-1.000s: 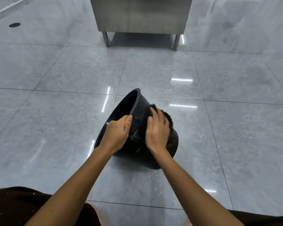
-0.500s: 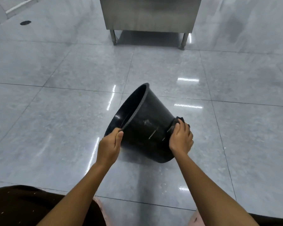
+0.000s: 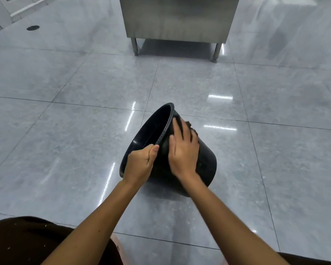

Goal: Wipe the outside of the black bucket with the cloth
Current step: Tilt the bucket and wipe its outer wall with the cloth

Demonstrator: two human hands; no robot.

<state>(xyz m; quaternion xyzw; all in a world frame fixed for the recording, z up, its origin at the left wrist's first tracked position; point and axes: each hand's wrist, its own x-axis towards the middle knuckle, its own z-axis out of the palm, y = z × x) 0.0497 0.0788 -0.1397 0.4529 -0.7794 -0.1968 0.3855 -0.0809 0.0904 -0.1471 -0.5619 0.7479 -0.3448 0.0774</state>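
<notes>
The black bucket (image 3: 206,163) lies tilted on its side on the grey floor, its mouth facing left and away from me. My left hand (image 3: 140,163) pinches the near part of its rim. My right hand (image 3: 183,150) lies flat on the bucket's outer wall just behind the rim, fingers spread, pressing a dark cloth (image 3: 191,128) against it. Only a small edge of the cloth shows past my fingertips; the rest is hidden under the hand.
Glossy grey tiles (image 3: 65,150) surround the bucket on all sides. A stainless steel cabinet on legs (image 3: 178,18) stands a few tiles ahead. A round floor drain (image 3: 33,27) sits at the far left. My dark-clothed knees fill the bottom corners.
My right hand with the cloth has slid from the bucket's base end up along the outer wall to just behind the rim. My left hand keeps its grip on the rim.
</notes>
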